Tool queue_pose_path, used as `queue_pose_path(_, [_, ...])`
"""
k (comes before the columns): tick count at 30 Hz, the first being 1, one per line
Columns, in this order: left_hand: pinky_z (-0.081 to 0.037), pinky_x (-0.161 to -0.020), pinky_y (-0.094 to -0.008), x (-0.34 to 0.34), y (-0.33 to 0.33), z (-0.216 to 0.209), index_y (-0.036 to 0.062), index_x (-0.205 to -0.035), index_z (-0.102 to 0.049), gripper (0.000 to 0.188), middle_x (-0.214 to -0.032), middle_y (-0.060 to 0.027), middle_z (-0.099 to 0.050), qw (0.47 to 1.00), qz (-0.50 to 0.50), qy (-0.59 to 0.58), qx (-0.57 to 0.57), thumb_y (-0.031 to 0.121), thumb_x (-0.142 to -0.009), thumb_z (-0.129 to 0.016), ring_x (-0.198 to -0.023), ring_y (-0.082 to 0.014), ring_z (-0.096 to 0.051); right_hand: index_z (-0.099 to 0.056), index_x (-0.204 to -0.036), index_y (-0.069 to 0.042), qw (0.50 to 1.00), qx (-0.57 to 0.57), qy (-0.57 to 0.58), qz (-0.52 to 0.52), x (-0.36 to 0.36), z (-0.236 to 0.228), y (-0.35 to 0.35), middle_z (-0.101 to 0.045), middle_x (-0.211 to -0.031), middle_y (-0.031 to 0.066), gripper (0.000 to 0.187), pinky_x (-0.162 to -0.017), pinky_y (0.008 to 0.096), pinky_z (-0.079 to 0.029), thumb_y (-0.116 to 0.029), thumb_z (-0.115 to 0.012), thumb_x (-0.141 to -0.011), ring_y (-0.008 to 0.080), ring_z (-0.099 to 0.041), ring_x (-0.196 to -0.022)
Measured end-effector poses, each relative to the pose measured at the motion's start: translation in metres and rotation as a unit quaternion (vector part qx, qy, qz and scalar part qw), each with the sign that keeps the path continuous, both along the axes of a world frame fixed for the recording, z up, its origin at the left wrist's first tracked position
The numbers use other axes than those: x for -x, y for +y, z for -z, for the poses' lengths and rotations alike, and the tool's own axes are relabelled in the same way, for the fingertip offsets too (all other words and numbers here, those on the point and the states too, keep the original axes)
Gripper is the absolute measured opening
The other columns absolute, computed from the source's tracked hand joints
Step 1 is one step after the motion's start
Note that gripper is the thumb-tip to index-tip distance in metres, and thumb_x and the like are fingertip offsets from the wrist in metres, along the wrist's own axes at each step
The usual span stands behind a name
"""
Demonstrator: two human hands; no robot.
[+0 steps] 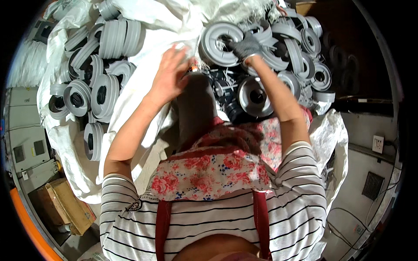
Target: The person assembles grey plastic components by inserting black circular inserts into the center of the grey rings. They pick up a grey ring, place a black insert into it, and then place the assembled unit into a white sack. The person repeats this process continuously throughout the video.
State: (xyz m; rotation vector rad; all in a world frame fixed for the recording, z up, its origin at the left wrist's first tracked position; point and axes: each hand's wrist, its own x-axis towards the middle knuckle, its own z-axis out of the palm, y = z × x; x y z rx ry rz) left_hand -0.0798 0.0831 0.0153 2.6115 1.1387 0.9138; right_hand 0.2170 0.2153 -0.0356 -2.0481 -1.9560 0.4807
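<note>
My right hand [248, 47], in a dark grey glove, grips a round grey plastic part [211, 40] by its middle, with the fingertips at the centre hole. The part faces up toward me, above the right-hand pile. Bare and slightly blurred, my left hand [171, 71] hovers left of that part with its fingers apart and nothing in them. Beneath my right forearm lies another grey round part [254, 96] with a dark centre. Small black pieces [224, 82] lie between the two parts.
Several grey ringed parts [104, 98] lie on a white woven sack [65, 161] at the left. More grey parts [321, 77] are heaped at the right. A cardboard box [69, 206] stands low left, and a wall socket [378, 144] with cables is at the right.
</note>
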Motion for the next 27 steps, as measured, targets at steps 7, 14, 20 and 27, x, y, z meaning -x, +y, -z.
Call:
queue_pose_path(7, [-0.029,-0.106,-0.0449,-0.061,-0.002,-0.018,0.0023,-0.117,-0.058,0.052,-0.123,-0.0092,-0.053,0.989,0.035,0.095,-0.112,0.012,-0.068,-0.072,-0.122,-0.0313,-0.043,-0.058,-0.115,0.002,0.988,-0.053,0.145,-0.015,0.001,-0.096,-0.082,-0.064,-0.106,0.0217,0.069,-0.085,0.0370,-0.049,-0.050,-0.069,-0.072,0.0317,-0.064,-0.094])
queue_pose_path(14, [-0.048,-0.067,-0.0263,-0.058,-0.023,-0.043,0.0019,-0.120,-0.056,0.051,-0.087,-0.0072,-0.062,0.884,-0.062,-0.326,0.329,0.023,-0.077,-0.072,-0.074,-0.0114,-0.055,-0.057,-0.117,-0.007,0.888,-0.108,-0.099,-0.436,-0.012,-0.018,-0.198,-0.054,-0.126,0.0135,0.049,-0.103,0.0451,-0.033,-0.040,-0.061,-0.081,0.0272,-0.046,-0.121])
queue_pose_path(20, [-0.047,-0.066,-0.0275,-0.042,-0.046,-0.027,0.0014,-0.103,-0.060,0.035,-0.084,-0.0031,-0.061,0.838,-0.152,-0.382,0.359,0.023,-0.079,-0.073,-0.071,-0.0112,-0.055,-0.049,-0.131,-0.011,0.922,-0.095,-0.304,-0.222,-0.037,0.009,-0.155,-0.039,-0.142,0.0112,0.052,-0.108,0.0566,-0.018,-0.039,-0.049,-0.087,0.0308,-0.030,-0.135])
queue_pose_path(27, [-0.047,-0.064,-0.0258,-0.050,-0.062,-0.014,0.0044,-0.093,-0.057,0.025,-0.080,-0.0010,-0.059,0.787,-0.139,-0.459,0.389,0.013,-0.078,-0.075,-0.072,-0.0097,-0.057,-0.059,-0.100,-0.001,0.952,0.009,-0.106,-0.287,0.021,0.001,-0.166,-0.060,-0.106,0.0223,0.032,-0.092,0.0435,-0.042,-0.029,-0.056,-0.083,0.0357,-0.055,-0.103])
